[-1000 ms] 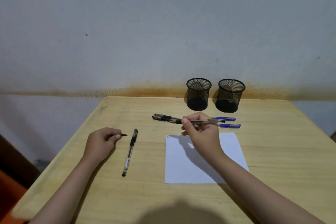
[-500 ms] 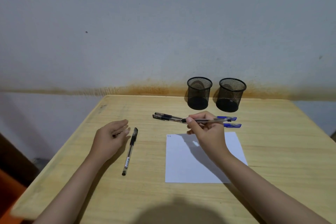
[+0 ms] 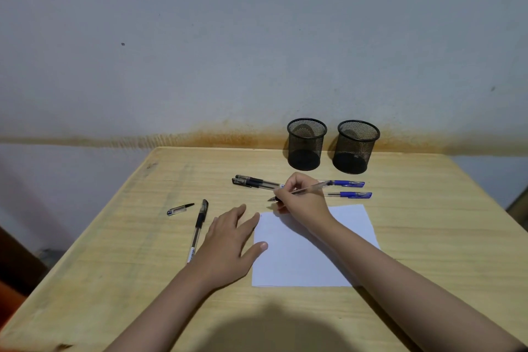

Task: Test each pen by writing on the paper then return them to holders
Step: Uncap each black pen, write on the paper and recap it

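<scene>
Right hand: fingers pinching pen, tip beyond fingertips. Left hand: fingers straight, spread, thumb on paper.

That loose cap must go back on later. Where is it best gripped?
Pinch the pen cap across its clear middle from above. It lies flat on the table, left of the black-capped pen, with bare wood on both long sides. The left hand is nearest.
</scene>
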The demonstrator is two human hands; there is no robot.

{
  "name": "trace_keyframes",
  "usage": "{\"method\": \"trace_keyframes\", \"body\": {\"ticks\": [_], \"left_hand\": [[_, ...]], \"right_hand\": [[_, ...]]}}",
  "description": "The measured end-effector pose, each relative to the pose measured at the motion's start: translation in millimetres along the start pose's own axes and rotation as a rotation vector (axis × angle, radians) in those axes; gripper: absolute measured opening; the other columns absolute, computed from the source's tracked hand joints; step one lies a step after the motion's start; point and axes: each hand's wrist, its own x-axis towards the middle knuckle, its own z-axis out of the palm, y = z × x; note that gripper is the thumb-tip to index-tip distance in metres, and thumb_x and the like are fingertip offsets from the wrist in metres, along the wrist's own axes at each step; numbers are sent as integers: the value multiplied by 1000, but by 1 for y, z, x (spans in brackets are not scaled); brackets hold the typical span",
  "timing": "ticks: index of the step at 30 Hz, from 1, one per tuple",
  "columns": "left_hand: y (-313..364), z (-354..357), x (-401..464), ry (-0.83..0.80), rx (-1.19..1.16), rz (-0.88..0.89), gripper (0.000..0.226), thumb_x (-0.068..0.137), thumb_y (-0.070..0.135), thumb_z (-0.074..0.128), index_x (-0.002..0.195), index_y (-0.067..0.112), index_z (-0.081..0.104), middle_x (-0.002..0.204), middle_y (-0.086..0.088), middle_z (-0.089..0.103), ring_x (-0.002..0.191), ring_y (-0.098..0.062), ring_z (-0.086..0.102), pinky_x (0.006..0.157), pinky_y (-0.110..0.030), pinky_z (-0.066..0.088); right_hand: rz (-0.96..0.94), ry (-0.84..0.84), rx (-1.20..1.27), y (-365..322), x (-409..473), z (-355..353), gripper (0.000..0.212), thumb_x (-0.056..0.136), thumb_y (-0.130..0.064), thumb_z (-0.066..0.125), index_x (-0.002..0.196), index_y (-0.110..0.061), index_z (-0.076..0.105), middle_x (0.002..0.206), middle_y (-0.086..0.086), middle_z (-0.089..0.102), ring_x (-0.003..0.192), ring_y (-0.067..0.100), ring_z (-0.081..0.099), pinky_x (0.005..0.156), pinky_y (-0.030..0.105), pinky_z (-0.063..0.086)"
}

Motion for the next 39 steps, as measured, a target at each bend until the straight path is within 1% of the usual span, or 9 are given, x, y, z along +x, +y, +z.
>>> {"method": "trace_keyframes", "body": {"ticks": [3,6,9,13,19,23,27,36,39], "left_hand": [[-1,1,-2,7,-8,3,98,63,88,11,145,36,23,157,2,10,144,-18,5,117,-41,10],[1,2,-2,29,-6,-2,90,69,84,17,145,35,21,159,3,5,145,-14,-1,118,-38,4],[0,6,-2,38,41,-3,82,74,73,13,147,36,15,159,4,-3,145,-11,-9,115,-35,-6],[1,8,-3,36,86,-21,80,75,71,8,147,36,9,158,5,-9,144,-12,-13,113,-35,-10],[4,7,-3,25,91,-29,82,74,70,5,148,35,7,158,5,-10,144,-14,-15,115,-38,-7],[4,7,-2,26,98,-36,81,74,70,5,147,36,8,158,6,-10,144,-14,-15,115,-37,-7],[5,7,-3,24,108,-36,81,74,69,4,147,35,8,158,6,-11,144,-14,-15,116,-38,-5],[5,7,-2,22,114,-38,82,75,68,3,148,32,6,158,6,-13,144,-15,-17,115,-37,-5],[4,7,-2,19,128,-39,82,74,68,2,148,32,5,158,6,-13,144,-15,-17,116,-38,-5]], "right_hand": [[55,18,49,7,4,7,25,80,-7,73,68,-5,51,52,11,57,48,19,62,46,26,52],[38,59,-10,17,5,9,22,81,-2,67,68,-3,49,60,28,57,48,26,61,48,33,54],[-12,56,-71,21,3,9,21,82,-1,63,68,-2,48,68,36,58,48,27,62,45,28,54],[-44,13,-84,24,3,11,21,81,1,62,68,2,46,67,39,55,50,31,62,44,27,52],[-55,6,-104,25,4,13,20,79,3,61,67,1,46,64,38,52,46,25,61,45,28,51],[-25,-21,-72,26,5,13,23,77,4,62,64,-4,44,60,29,52,43,22,59,46,30,49],[-23,-1,-53,28,6,13,21,77,4,61,65,-2,45,58,24,51,42,20,58,46,30,49],[-22,1,-35,29,7,12,19,77,5,60,66,2,45,59,27,51,43,22,58,44,28,48],[-27,8,-49,29,7,12,22,76,5,60,64,-1,44,59,30,51,43,23,58,42,26,48]]}}
